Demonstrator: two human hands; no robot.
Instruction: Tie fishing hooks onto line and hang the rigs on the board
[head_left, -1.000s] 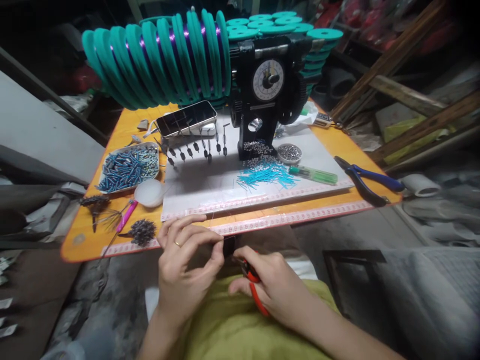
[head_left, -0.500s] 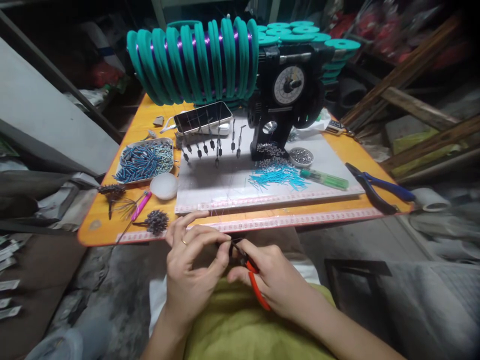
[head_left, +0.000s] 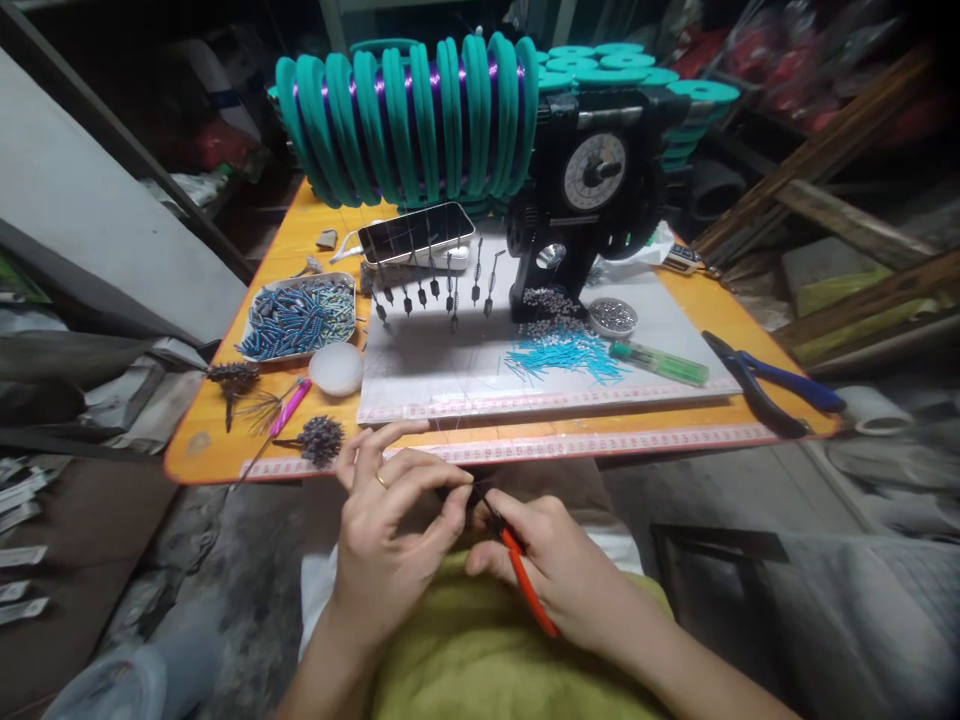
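My right hand [head_left: 559, 560] is wrapped round red-handled pliers [head_left: 531, 590], their dark jaws pointing up and left toward the other hand's fingertips. My left hand [head_left: 401, 515], wearing a ring, pinches thumb and index finger together just left of those jaws. What sits in this pinch is too small and dark to make out. Its other fingers are raised near the table's front edge. Fine wires [head_left: 448, 432] run down over that edge close to the left fingers. Both hands are above a lap covered in olive green cloth [head_left: 465, 650].
A black machine [head_left: 551, 225] carries teal spools [head_left: 409, 125] of purple wire, with small dark weights [head_left: 422, 297] hanging below. Around it lie blue pieces in a tray [head_left: 300, 318], a phone [head_left: 416, 235], blue sticks [head_left: 566, 355], a green-handled tool [head_left: 660, 362] and large blue-handled pliers [head_left: 772, 380].
The scene has shifted slightly right in view. The pliers have turned a little in my right hand, their red handles now looking more in line. The left hand keeps its pinch.
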